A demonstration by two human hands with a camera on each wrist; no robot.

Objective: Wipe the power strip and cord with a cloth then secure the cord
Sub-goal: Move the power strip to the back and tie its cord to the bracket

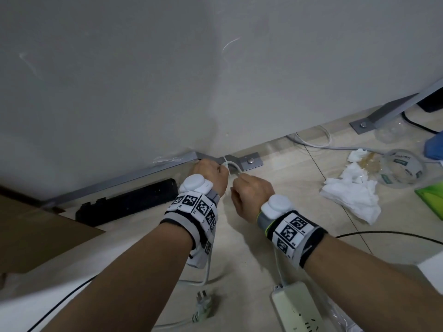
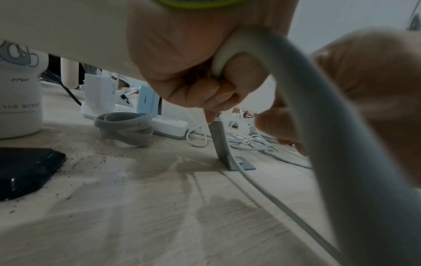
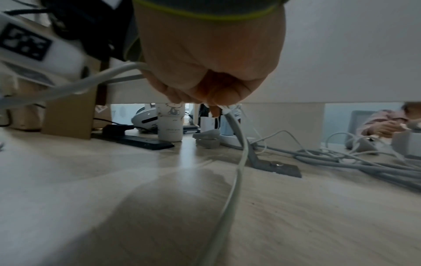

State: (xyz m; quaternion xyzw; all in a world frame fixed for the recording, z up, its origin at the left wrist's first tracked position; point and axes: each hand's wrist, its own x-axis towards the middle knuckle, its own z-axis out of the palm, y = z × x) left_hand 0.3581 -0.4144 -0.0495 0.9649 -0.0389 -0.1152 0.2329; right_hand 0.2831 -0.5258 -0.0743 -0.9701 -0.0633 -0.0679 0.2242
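Both hands meet at a grey metal bracket bolted to the floor at the foot of the partition wall. My left hand is curled round a loop of the white cord, fingertips down at the bracket's upright. My right hand pinches the cord at the top of the bracket; a small white piece shows at its fingertips. The cord trails back to the white power strip and its plug near me. The crumpled white cloth lies on the floor to the right.
A black power strip lies left along the wall rail. A cardboard sheet sits at far left. Clear plastic cups and a green pack are at right. Tangled grey cables lie beyond the partition, and a black cable crosses the floor.
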